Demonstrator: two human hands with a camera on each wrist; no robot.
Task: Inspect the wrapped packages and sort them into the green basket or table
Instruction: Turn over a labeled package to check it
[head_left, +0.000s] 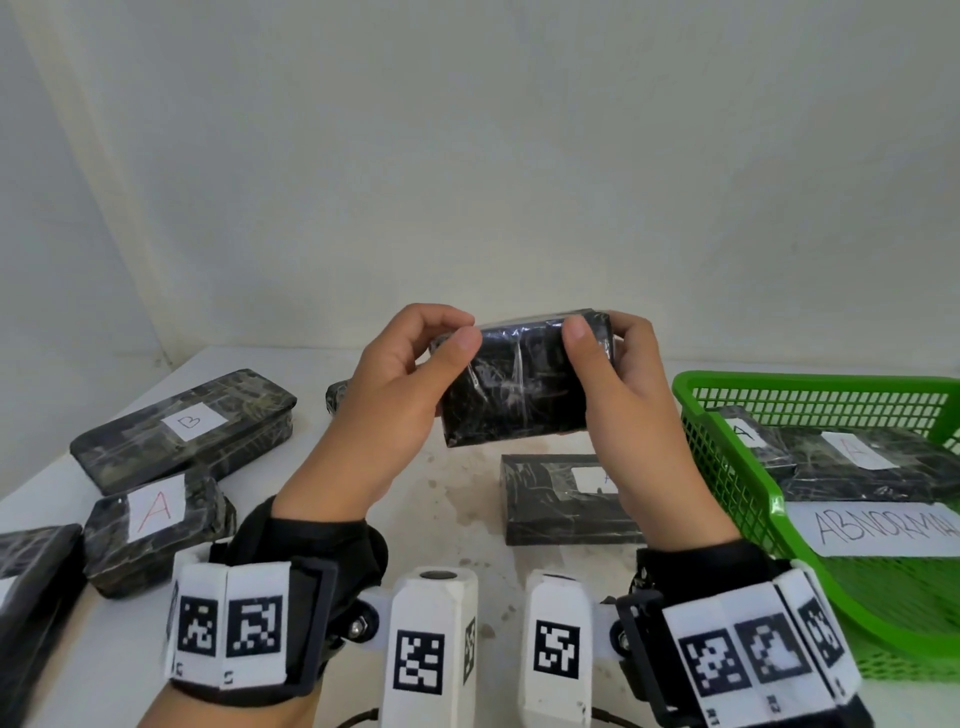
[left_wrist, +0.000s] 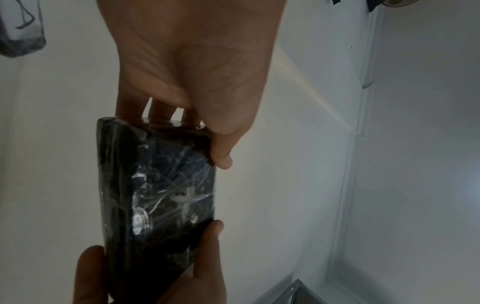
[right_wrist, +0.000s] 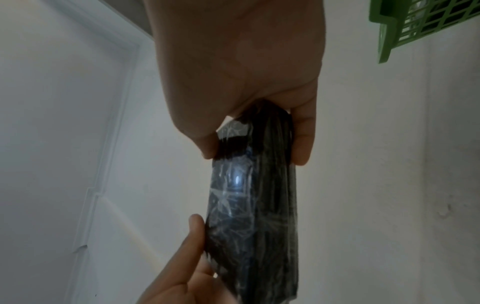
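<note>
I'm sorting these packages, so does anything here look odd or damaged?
The held package shows no letter label on its facing side, unlike the ones on the table. Its wrap is wrinkled but I see no tear.

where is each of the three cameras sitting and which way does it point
Head: worn on the head, looking forward and down at both hands, left hand and right hand, both wrist rigs, the table and the green basket.
Left wrist: looks along the left palm to its fingers gripping the wrapped package; wall behind.
Right wrist: looks along the right palm to the same package; a basket corner shows.
Shared: all three show the package held at both ends.
</note>
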